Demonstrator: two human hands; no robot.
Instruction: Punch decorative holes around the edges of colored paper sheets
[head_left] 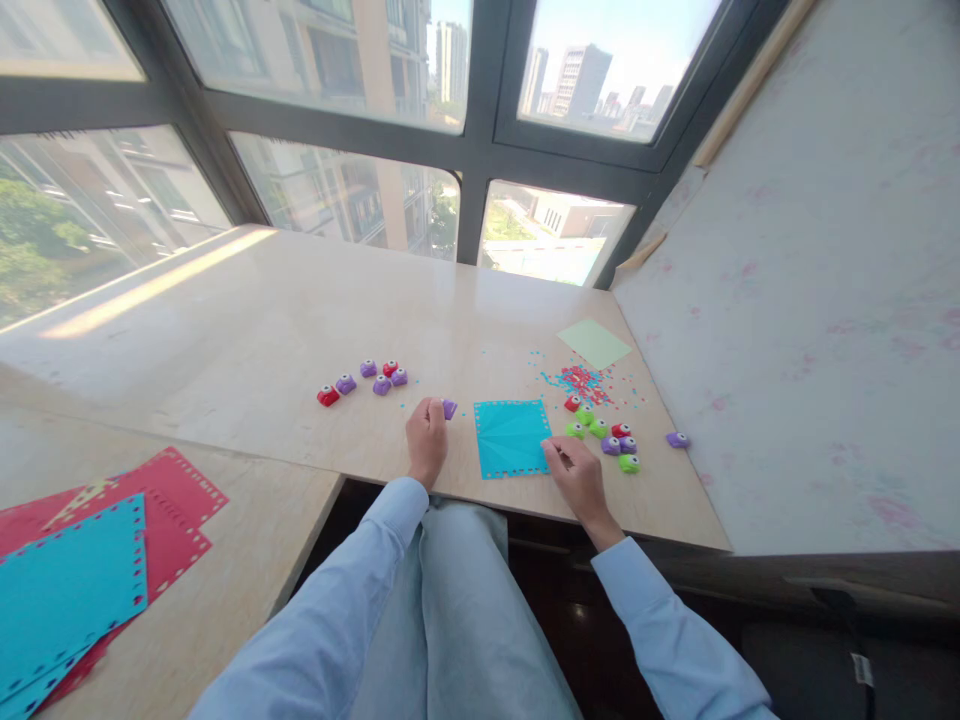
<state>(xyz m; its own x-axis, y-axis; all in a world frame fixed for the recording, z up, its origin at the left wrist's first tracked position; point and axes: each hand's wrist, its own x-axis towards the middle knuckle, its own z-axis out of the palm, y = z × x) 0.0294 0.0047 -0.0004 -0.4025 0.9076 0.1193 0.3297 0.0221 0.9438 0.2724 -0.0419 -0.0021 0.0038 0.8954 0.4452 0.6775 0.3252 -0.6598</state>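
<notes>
Beige tabletop [262, 310] carries a blue sheet [513, 440], perforated along its edges. The right hand [577, 474] curls at its right edge; whether it pinches, I cannot tell. Left of the sheet, the left hand [427, 440] pinches a purple punch [450, 410]. Hole-punching seems in progress; the next move calls for joining punch and edge.

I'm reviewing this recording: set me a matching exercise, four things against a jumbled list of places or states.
1. left hand
2. right hand
3. pale green sheet
4. red sheets

A. at the right edge of the blue square
B. partly under the blue sheets at far left
C. holding a small purple punch
D. just beyond the scattered paper bits

Pairs: 1-C, 2-A, 3-D, 4-B
</notes>
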